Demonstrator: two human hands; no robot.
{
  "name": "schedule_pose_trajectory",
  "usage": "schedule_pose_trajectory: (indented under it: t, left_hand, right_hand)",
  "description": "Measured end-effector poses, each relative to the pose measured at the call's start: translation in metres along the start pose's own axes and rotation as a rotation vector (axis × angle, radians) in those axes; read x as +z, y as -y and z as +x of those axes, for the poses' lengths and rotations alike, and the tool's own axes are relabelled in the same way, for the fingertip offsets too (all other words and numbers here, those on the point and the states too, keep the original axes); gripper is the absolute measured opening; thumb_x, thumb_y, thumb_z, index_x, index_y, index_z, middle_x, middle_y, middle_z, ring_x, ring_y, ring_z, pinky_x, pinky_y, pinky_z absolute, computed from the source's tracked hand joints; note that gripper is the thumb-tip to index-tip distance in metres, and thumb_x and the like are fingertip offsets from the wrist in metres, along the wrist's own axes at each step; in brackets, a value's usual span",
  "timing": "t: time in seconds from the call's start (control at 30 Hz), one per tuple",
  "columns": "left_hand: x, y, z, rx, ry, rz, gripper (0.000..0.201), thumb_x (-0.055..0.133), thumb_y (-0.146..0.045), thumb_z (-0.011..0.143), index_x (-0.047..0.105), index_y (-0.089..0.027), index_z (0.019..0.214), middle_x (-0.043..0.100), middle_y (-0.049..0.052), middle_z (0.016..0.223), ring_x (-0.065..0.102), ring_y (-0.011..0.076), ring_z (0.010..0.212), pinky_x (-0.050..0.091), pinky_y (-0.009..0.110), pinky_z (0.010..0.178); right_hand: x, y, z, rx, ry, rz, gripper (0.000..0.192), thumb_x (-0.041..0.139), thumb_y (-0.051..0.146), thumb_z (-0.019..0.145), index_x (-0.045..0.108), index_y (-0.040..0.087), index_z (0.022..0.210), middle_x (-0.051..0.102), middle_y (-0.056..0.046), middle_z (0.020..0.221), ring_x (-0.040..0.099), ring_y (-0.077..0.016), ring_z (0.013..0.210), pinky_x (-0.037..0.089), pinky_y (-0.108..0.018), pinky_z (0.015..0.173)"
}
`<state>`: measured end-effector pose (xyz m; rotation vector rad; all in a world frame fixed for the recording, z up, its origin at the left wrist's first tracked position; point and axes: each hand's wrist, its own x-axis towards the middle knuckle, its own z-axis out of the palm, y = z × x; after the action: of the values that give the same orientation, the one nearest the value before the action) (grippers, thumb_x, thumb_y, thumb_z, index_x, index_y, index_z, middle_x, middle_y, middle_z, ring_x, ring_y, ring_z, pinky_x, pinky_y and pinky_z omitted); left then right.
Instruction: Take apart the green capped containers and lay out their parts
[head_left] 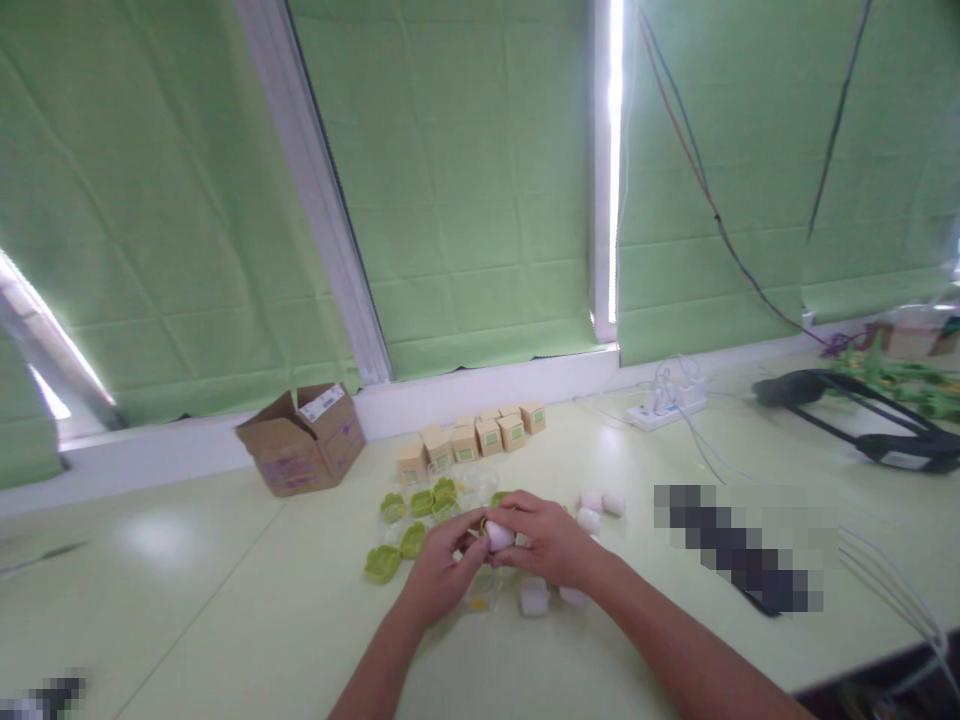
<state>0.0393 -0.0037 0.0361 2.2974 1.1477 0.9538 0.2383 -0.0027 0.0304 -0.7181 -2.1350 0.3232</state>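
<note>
At the middle of the pale table [225, 600], the left hand [439, 570] and the right hand [551, 545] meet, and both close their fingers around one small white piece [499, 535]. Green caps [405, 520] lie just beside the left hand, more white pieces [600, 505] near the right one. Small tan boxes [472, 440] and an open carton [304, 440] stand behind.

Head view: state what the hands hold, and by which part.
Both hands, left hand and right hand, pinch a small white rounded piece between their fingertips, at its sides.
</note>
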Motion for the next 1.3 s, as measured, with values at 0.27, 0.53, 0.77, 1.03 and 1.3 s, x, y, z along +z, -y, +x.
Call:
schedule_pose_trajectory:
  t: [0.27, 0.53, 0.77, 1.03, 1.3]
  left_hand:
    - [0.001, -0.009, 0.002, 0.032, 0.03, 0.151, 0.032, 0.043, -0.016, 0.081, 0.065, -0.019, 0.103, 0.068, 0.002, 0.08, 0.061, 0.0169, 0.073, 0.046, 0.026, 0.071]
    - [0.005, -0.006, 0.001, 0.073, 0.043, 0.238, 0.029, 0.039, -0.017, 0.085, 0.062, -0.018, 0.103, 0.067, 0.005, 0.09, 0.061, 0.019, 0.081, 0.045, 0.029, 0.074]
    - [0.0, -0.003, -0.001, 0.074, 0.003, 0.174, 0.036, 0.05, -0.031, 0.085, 0.054, -0.018, 0.118, 0.066, 0.006, 0.096, 0.061, 0.0155, 0.072, 0.049, 0.029, 0.075]
    - [0.004, -0.003, -0.001, 0.048, -0.045, 0.244, 0.04, 0.064, -0.03, 0.076, 0.056, -0.019, 0.113, 0.065, 0.0, 0.081, 0.056, 0.0123, 0.06, 0.047, 0.025, 0.065]
    - [0.004, 0.0, -0.001, 0.02, -0.043, 0.278, 0.043, 0.065, -0.032, 0.074, 0.057, -0.019, 0.114, 0.065, 0.0, 0.083, 0.057, 0.0124, 0.06, 0.048, 0.028, 0.069]
  right_hand:
    - [0.002, 0.003, -0.001, -0.003, 0.052, -0.128, 0.04, 0.063, 0.034, 0.081, 0.056, 0.023, 0.118, 0.06, -0.007, 0.104, 0.057, -0.0194, 0.094, 0.046, -0.029, 0.085]
    - [0.007, 0.006, -0.002, 0.02, 0.077, -0.26, 0.028, 0.054, 0.036, 0.086, 0.057, 0.019, 0.109, 0.06, -0.007, 0.094, 0.057, -0.0191, 0.084, 0.047, -0.029, 0.074]
    - [-0.002, 0.004, 0.0, 0.093, 0.02, -0.101, 0.031, 0.054, 0.036, 0.087, 0.053, 0.019, 0.113, 0.061, -0.007, 0.099, 0.056, -0.0194, 0.091, 0.046, -0.03, 0.08]
    - [-0.002, -0.004, -0.001, 0.118, -0.075, -0.025, 0.038, 0.056, 0.032, 0.086, 0.05, 0.021, 0.122, 0.057, -0.007, 0.108, 0.054, -0.0201, 0.1, 0.044, -0.034, 0.088]
    - [-0.025, -0.056, -0.007, 0.329, -0.232, -0.315, 0.036, 0.052, 0.03, 0.087, 0.048, 0.018, 0.121, 0.055, -0.009, 0.107, 0.049, -0.0216, 0.102, 0.039, -0.036, 0.091]
